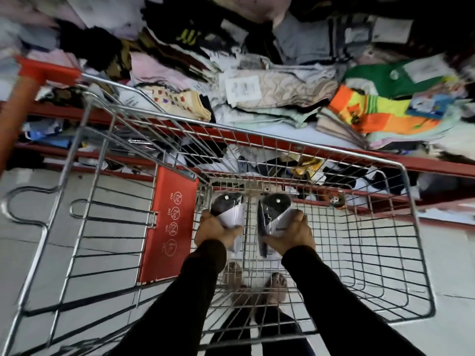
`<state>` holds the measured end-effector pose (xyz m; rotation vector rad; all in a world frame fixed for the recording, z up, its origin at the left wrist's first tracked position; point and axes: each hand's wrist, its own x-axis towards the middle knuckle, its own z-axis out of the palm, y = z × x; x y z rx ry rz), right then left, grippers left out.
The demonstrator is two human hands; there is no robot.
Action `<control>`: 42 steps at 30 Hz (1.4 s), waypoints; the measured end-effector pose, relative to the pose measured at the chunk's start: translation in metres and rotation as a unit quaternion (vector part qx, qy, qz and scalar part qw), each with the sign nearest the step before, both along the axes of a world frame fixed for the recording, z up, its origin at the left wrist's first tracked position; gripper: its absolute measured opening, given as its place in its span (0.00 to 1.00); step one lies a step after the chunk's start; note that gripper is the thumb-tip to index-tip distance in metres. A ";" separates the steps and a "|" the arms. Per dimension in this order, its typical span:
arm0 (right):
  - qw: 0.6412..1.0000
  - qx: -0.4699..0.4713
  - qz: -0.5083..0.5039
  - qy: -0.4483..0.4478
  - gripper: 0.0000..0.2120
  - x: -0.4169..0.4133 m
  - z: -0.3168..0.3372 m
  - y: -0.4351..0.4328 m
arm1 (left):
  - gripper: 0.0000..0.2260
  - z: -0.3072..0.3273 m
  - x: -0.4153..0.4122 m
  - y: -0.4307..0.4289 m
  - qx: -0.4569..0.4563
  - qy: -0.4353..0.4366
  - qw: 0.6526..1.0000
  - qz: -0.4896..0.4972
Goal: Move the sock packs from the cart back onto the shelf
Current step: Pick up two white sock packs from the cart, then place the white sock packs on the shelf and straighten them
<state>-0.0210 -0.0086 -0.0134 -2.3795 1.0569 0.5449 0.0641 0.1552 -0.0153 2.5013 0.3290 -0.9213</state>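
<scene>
Both hands down inside the cart (401, 181): left hand (214, 231) has a closed grip on one sock pack (228, 208), right hand (291, 233) on another sock pack (273, 211). Pickup step looks done; basket otherwise looks empty. Next: lift both clear of the far wire rim, set on the shelf (257, 136) pile beyond.

The cart (401, 227) stands just before the shelf (321, 147), which runs across behind it with socks piled (282, 93) on it. Inside the cart basket, the left hand (214, 231) and right hand (291, 233) sit side by side, each with a sock pack: the left pack (228, 209) beside the child-seat flap (171, 222), the right pack (273, 214) just right of it.
</scene>
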 end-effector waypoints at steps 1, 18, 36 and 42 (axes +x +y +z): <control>1.000 -0.001 0.002 -0.013 0.58 -0.001 0.015 0.000 | 0.34 0.016 -0.002 0.000 -0.006 -0.013 1.000 -0.002; 0.945 -0.061 0.005 -0.321 0.63 0.036 0.258 -0.015 | 0.36 0.270 0.024 -0.008 -0.175 -0.327 0.928 0.042; 0.731 -0.064 -0.038 -0.678 0.51 0.166 0.431 -0.069 | 0.40 0.434 0.137 -0.081 -0.369 -0.553 0.747 0.010; 0.744 -0.074 -0.057 -0.661 0.53 0.214 0.429 -0.074 | 0.40 0.438 0.173 -0.112 -0.382 -0.542 0.748 0.031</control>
